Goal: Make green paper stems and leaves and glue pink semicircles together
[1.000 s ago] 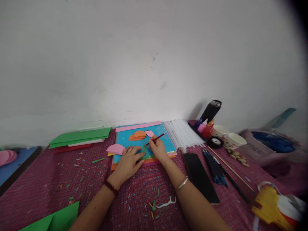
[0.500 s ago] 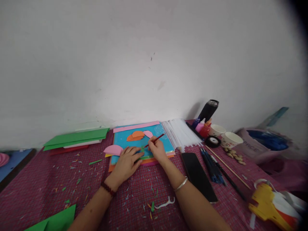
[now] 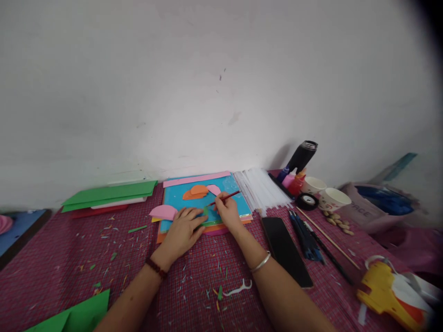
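My left hand (image 3: 182, 230) lies flat with fingers spread on a small green paper piece (image 3: 206, 215) at the near edge of a blue sheet (image 3: 224, 203). My right hand (image 3: 226, 211) pinches a thin red pencil (image 3: 224, 198), its tip down by the green piece. Orange cut-outs (image 3: 195, 192) and a pink cut-out (image 3: 214, 189) lie on the blue sheet. A pink half-circle (image 3: 163, 212) rests just left of my left hand.
Green sheets (image 3: 110, 193) are stacked at the back left, white strips (image 3: 261, 189) right of the blue sheet. A black phone (image 3: 285, 251), dark pens (image 3: 306, 237), a wooden stick (image 3: 327, 237), a tape roll (image 3: 306, 201), paper cups (image 3: 332, 199), a black flask (image 3: 301, 157) and a yellow tool (image 3: 384, 290) lie to the right. Paper scraps litter the cloth.
Both hands stay on the green piece and the pencil. The view has shifted slightly; the pencil's tilt changed a little.
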The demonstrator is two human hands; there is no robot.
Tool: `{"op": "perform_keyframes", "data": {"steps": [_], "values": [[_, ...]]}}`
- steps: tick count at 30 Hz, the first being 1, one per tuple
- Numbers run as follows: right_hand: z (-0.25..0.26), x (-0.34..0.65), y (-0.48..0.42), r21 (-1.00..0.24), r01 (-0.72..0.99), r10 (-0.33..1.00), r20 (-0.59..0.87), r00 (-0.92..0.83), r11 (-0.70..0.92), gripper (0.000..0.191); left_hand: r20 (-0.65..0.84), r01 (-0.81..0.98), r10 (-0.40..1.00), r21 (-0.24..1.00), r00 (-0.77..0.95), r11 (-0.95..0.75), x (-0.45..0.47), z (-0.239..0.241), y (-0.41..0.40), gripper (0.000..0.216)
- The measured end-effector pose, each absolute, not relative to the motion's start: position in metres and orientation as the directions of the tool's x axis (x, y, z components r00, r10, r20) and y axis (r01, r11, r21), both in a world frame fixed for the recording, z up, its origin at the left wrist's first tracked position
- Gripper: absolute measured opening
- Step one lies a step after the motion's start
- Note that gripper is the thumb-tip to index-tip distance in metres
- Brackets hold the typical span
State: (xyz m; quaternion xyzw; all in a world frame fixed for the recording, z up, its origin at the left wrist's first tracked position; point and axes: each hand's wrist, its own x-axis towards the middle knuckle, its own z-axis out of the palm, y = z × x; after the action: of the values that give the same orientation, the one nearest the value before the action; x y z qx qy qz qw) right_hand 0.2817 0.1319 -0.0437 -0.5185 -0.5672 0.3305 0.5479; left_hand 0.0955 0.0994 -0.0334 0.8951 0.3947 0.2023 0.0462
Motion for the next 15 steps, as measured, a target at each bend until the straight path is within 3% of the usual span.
{"op": "perform_keyframes", "data": {"steps": [15], "values": [[-0.0402, 0.2831, 0.1287, -0.910, 0.312, 0.948, 0.310, 0.078, 0.272, 0.014, 0.314, 0.688, 0.725, 0.238, 0.613, -0.685, 0.0957, -0.0331, 0.0996, 0.029]]}}
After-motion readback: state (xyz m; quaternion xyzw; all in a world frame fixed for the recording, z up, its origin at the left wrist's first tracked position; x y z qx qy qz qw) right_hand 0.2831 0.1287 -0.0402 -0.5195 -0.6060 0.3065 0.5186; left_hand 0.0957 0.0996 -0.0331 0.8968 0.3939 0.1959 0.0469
